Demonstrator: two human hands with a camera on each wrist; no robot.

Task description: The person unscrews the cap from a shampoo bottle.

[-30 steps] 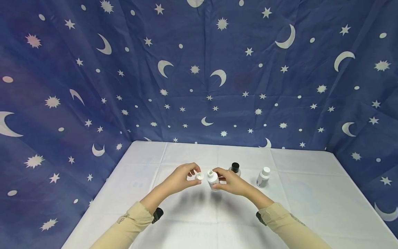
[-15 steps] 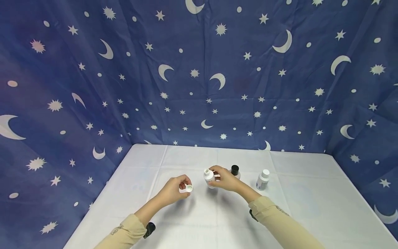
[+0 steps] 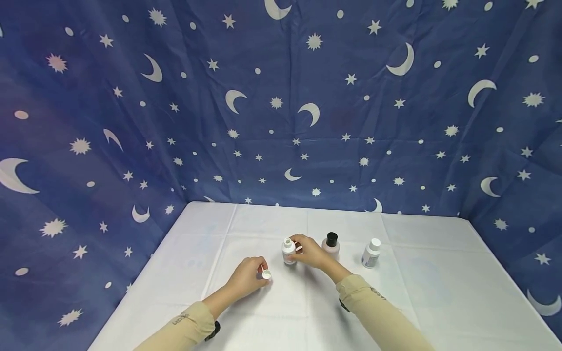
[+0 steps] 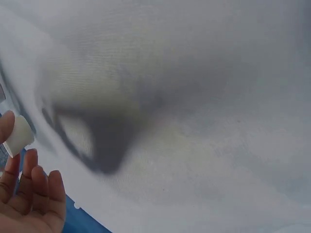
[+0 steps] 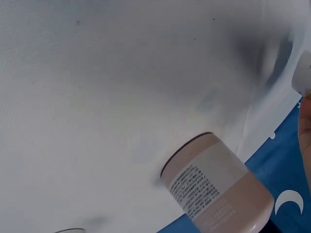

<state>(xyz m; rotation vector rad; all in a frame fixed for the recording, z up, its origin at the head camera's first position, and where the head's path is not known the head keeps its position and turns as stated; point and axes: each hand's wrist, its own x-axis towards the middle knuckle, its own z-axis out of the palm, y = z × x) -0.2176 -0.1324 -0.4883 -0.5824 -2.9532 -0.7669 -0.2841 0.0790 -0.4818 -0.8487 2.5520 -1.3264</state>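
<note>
Between thumb and fingers, my left hand pinches a small white screw cap, its hollow side facing up. The left wrist view shows the same cap at the left edge, with the other fingers loosely spread below it. My right hand grips a white bottle round its body; the bottle is upright and its bare neck is uncovered. Only part of that white bottle and of the hand shows at the right edge of the right wrist view. The cap is apart from the bottle, to its left and nearer me.
Just right of my right hand stands a pinkish bottle with a black cap. Farther right is another white bottle, capped. All are on a white-covered table, backed by a blue curtain with moons and stars.
My left hand has carried the cap left and toward me, away from the bottle. My right hand has shifted left with the white bottle, uncovering more of the pinkish bottle.
</note>
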